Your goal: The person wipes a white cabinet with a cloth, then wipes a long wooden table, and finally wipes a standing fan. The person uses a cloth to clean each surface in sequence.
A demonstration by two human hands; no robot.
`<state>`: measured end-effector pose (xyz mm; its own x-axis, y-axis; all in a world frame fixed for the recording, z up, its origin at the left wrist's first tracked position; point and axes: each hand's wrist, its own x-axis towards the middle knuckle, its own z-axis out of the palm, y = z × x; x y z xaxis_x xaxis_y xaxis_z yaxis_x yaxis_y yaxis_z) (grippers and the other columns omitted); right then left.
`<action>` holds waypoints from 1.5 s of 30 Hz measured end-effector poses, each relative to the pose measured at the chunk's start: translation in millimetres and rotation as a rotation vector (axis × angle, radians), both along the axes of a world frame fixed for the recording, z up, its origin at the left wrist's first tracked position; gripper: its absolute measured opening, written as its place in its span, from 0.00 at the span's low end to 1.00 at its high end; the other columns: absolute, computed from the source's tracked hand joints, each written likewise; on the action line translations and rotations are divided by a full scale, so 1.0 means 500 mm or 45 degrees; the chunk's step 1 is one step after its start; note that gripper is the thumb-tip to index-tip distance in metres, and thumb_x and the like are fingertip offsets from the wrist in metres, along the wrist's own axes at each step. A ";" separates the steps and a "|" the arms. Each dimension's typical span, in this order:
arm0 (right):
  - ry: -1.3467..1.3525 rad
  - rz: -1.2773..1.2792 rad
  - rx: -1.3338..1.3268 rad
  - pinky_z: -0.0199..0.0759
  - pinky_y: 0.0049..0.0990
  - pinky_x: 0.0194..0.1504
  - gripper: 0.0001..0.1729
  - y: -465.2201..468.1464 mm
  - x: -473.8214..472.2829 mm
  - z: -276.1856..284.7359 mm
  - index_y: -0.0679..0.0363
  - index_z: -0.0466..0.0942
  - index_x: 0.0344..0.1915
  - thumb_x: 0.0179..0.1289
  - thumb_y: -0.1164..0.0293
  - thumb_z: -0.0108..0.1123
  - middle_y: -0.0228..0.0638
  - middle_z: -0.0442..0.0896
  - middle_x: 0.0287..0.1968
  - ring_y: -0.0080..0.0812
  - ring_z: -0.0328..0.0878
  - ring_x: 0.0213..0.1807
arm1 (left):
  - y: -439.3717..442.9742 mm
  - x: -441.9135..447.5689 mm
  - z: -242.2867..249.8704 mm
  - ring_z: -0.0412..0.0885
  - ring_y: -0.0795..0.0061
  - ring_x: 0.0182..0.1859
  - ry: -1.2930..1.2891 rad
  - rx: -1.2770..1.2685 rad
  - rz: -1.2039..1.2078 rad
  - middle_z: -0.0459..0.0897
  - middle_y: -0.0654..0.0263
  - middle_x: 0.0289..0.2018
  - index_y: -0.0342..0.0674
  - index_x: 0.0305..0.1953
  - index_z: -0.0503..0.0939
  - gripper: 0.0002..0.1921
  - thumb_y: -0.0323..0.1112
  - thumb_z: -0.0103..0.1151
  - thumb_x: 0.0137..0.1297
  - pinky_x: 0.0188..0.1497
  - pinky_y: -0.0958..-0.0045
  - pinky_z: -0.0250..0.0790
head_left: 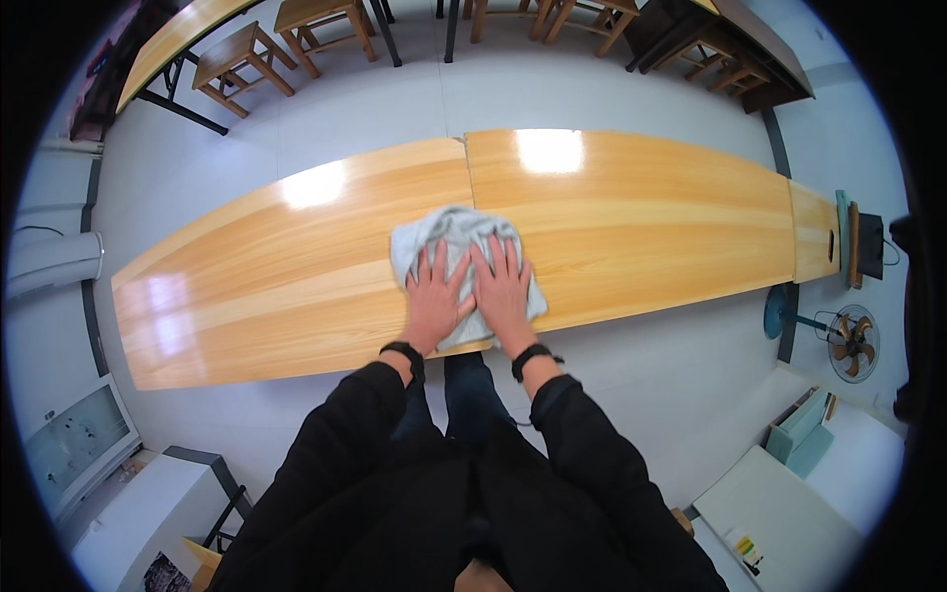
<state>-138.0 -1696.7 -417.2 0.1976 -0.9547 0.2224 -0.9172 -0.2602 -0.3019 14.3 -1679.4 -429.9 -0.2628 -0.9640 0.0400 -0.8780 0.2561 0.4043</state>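
Note:
A light grey cloth (455,226) lies crumpled on the wood-grain table (636,222), across the lower part of the seam between two tabletop sections. My left hand (435,300) rests flat on the cloth's left half with its fingers spread. Beside it, my right hand (503,292) presses on the right half, fingers also spread and pointing away from me. The two hands are very close together at the thumbs. Neither hand's fingers are closed around the cloth. A dark band circles each wrist.
Wooden stools (240,63) and other tables stand across the floor beyond the table. At right are a standing fan (853,344) and a pale green cabinet-like piece (803,436). The table's near edge is just before my legs. A white unit (148,503) stands at lower left.

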 end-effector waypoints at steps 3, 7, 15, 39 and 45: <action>-0.020 -0.018 0.026 0.55 0.59 0.70 0.30 0.074 -0.009 -0.001 0.47 0.75 0.68 0.65 0.69 0.60 0.39 0.68 0.74 0.51 0.62 0.76 | 0.072 -0.015 0.013 0.46 0.31 0.79 -0.073 0.164 -0.002 0.50 0.48 0.80 0.57 0.78 0.62 0.42 0.59 0.60 0.65 0.68 0.22 0.49; -0.133 0.169 0.044 0.56 0.57 0.71 0.28 0.067 0.012 -0.010 0.47 0.76 0.66 0.64 0.69 0.59 0.38 0.68 0.75 0.49 0.62 0.76 | 0.106 0.001 0.023 0.43 0.29 0.79 -0.231 0.281 0.152 0.47 0.45 0.81 0.55 0.79 0.61 0.42 0.60 0.60 0.65 0.64 0.16 0.48; -0.083 0.069 0.087 0.56 0.56 0.71 0.33 -0.083 -0.091 -0.014 0.49 0.73 0.69 0.63 0.70 0.62 0.37 0.67 0.75 0.49 0.60 0.77 | -0.056 -0.106 -0.001 0.51 0.33 0.78 -0.106 -0.038 0.145 0.51 0.48 0.80 0.62 0.77 0.64 0.38 0.56 0.61 0.66 0.64 0.22 0.55; -0.008 -0.041 0.140 0.43 0.73 0.64 0.38 -0.047 0.088 0.007 0.41 0.68 0.75 0.65 0.53 0.62 0.45 0.57 0.80 0.62 0.46 0.81 | -0.034 0.056 0.023 0.53 0.46 0.80 0.087 0.145 0.083 0.54 0.54 0.80 0.49 0.78 0.60 0.35 0.39 0.55 0.71 0.71 0.32 0.51; -0.014 0.211 0.094 0.42 0.80 0.62 0.40 -0.146 0.145 -0.005 0.35 0.70 0.73 0.60 0.48 0.64 0.40 0.58 0.80 0.59 0.48 0.81 | -0.052 0.121 0.027 0.52 0.45 0.80 0.200 0.166 0.194 0.54 0.49 0.79 0.44 0.78 0.56 0.41 0.34 0.60 0.66 0.74 0.32 0.50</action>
<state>-65.2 -1769.4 -419.6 0.3514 -0.9232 0.1557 -0.8601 -0.3840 -0.3357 74.7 -1705.5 -416.5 -0.1147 -0.9917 -0.0583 -0.8262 0.0627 0.5598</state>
